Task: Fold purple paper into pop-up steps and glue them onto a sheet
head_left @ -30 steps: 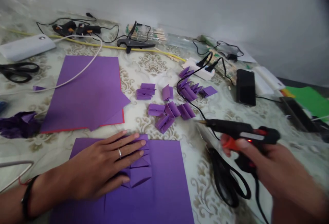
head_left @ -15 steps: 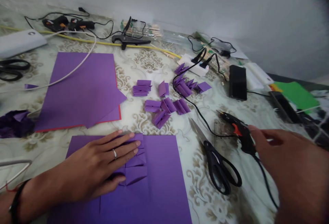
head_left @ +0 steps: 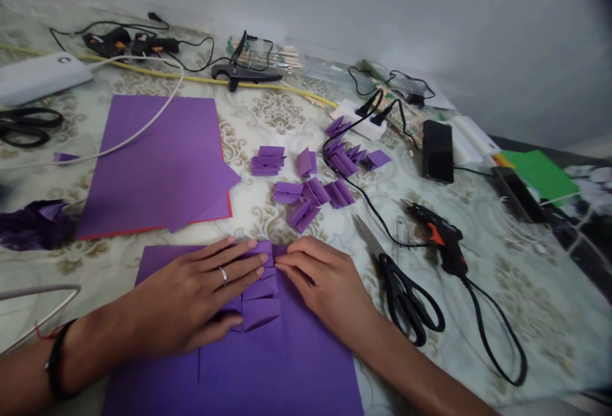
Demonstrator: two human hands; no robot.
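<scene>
A large purple sheet [head_left: 315, 365] lies in front of me with folded purple paper pieces [head_left: 262, 313] in a row up its middle. My left hand [head_left: 205, 288], wearing a ring, rests flat over these pieces with its fingers stretched out. From the right, my right hand [head_left: 325, 276] pinches the edge of a folded piece near the sheet's top, thumb and fingers pressed together. The glue gun [head_left: 442, 237], with an orange trigger, lies on its side to the right. Black-handled scissors [head_left: 406, 295] lie between it and the sheet.
Several loose folded purple pieces [head_left: 315, 192] lie beyond the sheet. A stack of purple paper [head_left: 153, 161] is at the left under a white cable. Crumpled purple paper [head_left: 36, 225], a power strip [head_left: 358, 120], a phone [head_left: 437, 151] and more glue guns [head_left: 129, 43] surround the work.
My right hand has left the glue gun at the right and come over to the folded pieces on the sheet. My left hand stays pressed on them. The view has shifted slightly.
</scene>
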